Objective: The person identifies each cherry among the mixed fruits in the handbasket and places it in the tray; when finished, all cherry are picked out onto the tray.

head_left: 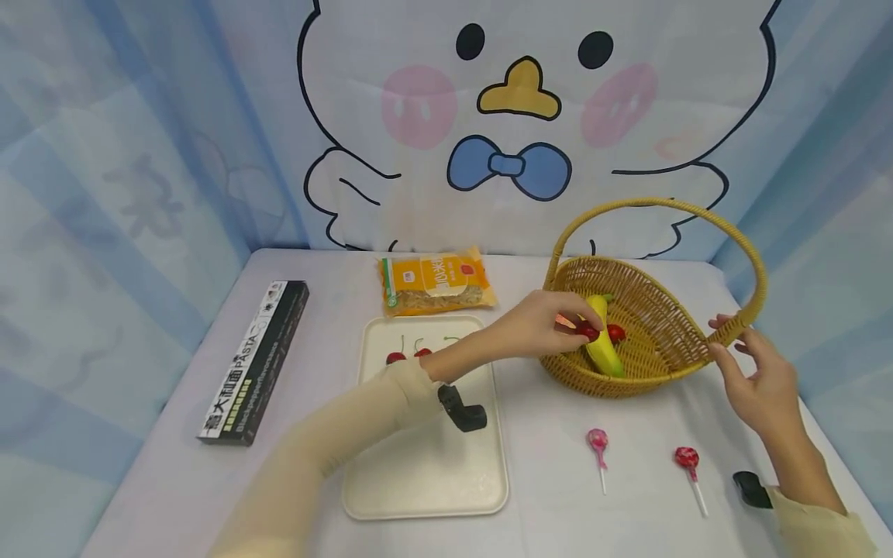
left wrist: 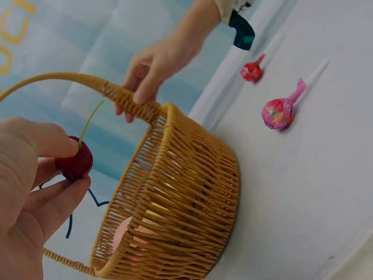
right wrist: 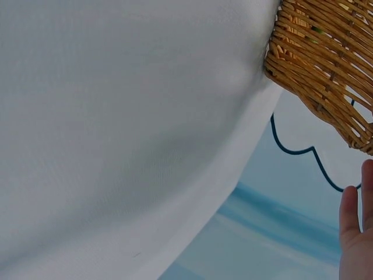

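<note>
My left hand point(head_left: 540, 324) pinches a dark red cherry point(left wrist: 76, 160) by thumb and fingertips, its green stem pointing up. The hand is over the near left part of a wicker basket point(head_left: 663, 325). Inside the basket lie a yellow banana point(head_left: 605, 349) and a small round red fruit point(head_left: 616, 333). A pinkish round thing point(left wrist: 122, 233) shows partly over the rim in the left wrist view. At the basket's right end, my right hand point(head_left: 760, 380) holds the base of the arched handle point(head_left: 749, 306) between thumb and fingers.
A cream tray point(head_left: 425, 496) under my left forearm bears cherries point(head_left: 395, 357) at its far end. Behind it lies an orange grain bag point(head_left: 438, 283). A black pasta box point(head_left: 258, 364) is at left. Two lollipops, pink point(head_left: 598, 440) and red point(head_left: 687, 457), lie before the basket.
</note>
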{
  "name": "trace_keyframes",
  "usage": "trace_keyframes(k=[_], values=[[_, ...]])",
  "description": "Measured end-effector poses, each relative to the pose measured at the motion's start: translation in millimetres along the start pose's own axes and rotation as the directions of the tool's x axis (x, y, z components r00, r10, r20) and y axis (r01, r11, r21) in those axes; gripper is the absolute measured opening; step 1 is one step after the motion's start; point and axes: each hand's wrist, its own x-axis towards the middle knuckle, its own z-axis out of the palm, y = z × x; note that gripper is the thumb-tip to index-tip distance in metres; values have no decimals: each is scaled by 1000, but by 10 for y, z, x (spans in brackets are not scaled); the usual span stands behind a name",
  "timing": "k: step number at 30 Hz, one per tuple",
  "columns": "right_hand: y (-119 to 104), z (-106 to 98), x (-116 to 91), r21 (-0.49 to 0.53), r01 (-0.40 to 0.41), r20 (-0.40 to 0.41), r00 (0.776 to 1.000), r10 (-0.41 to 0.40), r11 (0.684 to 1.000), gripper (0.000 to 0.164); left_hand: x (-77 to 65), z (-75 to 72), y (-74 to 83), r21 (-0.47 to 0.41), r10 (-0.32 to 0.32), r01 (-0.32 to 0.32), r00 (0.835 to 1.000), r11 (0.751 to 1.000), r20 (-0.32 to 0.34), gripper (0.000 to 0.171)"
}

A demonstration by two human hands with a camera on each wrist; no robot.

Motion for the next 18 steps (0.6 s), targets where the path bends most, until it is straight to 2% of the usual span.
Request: trace_keyframes(k=[5, 8, 18], values=[[-5, 11, 13, -6, -21, 16, 1000, 21, 1000, 48, -255, -151, -74, -106, 0, -9, 996, 994, -88, 28], [-2, 10, 2, 1, -19, 13, 1000, 19, 1000, 47, -411, -216, -101, -165, -1, -19, 993, 986, -117, 28], [5, 21, -9, -6, -30, 8, 1000, 30, 1000, 46, -947, -426, -131, -152, -17, -21, 970, 988, -242, 26]])
